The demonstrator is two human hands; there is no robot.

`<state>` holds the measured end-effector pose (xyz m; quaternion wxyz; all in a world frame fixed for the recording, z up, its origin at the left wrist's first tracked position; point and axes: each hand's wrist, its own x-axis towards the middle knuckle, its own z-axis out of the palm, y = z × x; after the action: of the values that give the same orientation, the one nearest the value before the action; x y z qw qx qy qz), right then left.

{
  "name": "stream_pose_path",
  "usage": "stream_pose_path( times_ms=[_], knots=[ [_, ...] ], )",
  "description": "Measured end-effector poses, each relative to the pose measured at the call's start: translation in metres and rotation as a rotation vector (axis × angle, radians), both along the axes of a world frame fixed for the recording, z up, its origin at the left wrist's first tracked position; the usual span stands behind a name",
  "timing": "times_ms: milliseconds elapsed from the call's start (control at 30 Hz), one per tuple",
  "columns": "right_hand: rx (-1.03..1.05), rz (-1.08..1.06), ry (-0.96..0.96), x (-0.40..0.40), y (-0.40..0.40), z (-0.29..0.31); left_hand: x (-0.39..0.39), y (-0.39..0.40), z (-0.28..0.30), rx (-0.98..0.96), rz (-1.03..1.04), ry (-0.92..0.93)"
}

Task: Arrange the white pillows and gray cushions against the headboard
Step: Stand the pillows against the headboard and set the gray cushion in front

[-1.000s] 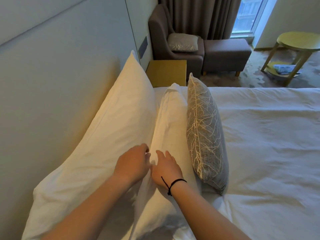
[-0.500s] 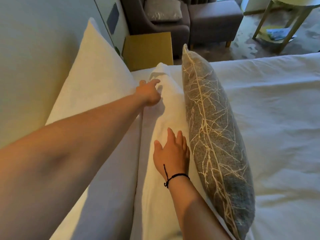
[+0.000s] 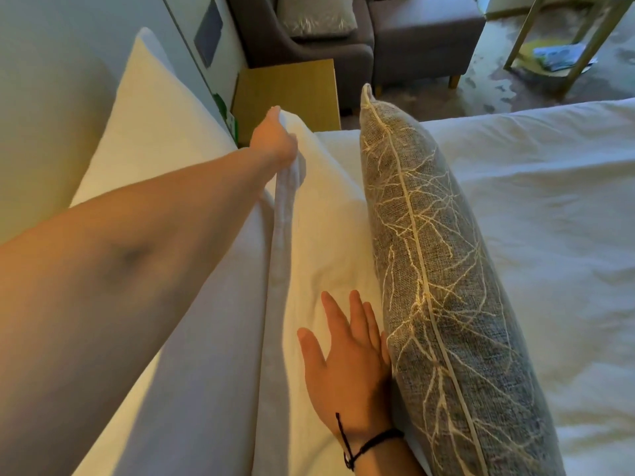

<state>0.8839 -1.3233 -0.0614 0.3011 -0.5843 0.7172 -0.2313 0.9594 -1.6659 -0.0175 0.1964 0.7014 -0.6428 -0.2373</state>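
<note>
Since a second ago the left hand [image 3: 275, 142] reaches out toward 12 o'clock and now pinches the far top corner of the front white pillow [image 3: 323, 214], while the right hand [image 3: 347, 365] lies flat on it.

Two white pillows [image 3: 161, 132] [image 3: 330, 214] lean in a row toward the headboard [image 3: 51, 97]; a gray branch-patterned cushion [image 3: 436, 290] stands on edge against the front one.

Coarse woven gray cushion [image 3: 443, 290]

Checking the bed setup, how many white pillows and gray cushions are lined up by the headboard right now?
White fabric pillows: 2, back one, front one
Gray woven cushions with pale branch pattern: 1
Total: 3
</note>
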Motion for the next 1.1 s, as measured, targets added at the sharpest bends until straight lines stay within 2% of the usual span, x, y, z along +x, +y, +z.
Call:
stream_pose_path(
  times_ms=[133,200,300,400,533,700,900,1033,1100],
  knots=[
    [-0.011,-0.018,0.003,0.001,0.0,-0.001,0.003,0.009,0.001,0.058,-0.052,0.153],
    [-0.035,-0.022,0.017,0.004,0.001,-0.004,0.003,0.019,-0.003,0.082,-0.115,0.161],
    [-0.021,-0.111,0.023,0.006,0.001,0.001,0.007,0.025,-0.009,0.052,-0.141,0.067],
    [0.006,-0.172,0.107,0.008,0.001,0.008,0.011,0.021,-0.001,-0.017,-0.071,0.017],
    [-0.028,-0.191,0.054,0.015,0.008,-0.01,0.013,0.019,0.019,-0.13,-0.102,-0.106],
    [-0.033,-0.185,0.055,0.028,0.006,0.0,0.042,0.011,0.042,-0.26,-0.031,-0.209],
    [0.059,-0.089,0.061,0.026,0.014,0.005,0.043,0.02,0.042,-0.175,0.024,-0.304],
    [0.091,-0.026,0.111,0.022,0.028,0.001,0.029,0.043,0.06,-0.062,-0.007,-0.384],
    [0.113,0.015,0.143,0.023,0.037,0.001,0.025,0.069,0.068,-0.088,-0.05,-0.375]
  ],
)
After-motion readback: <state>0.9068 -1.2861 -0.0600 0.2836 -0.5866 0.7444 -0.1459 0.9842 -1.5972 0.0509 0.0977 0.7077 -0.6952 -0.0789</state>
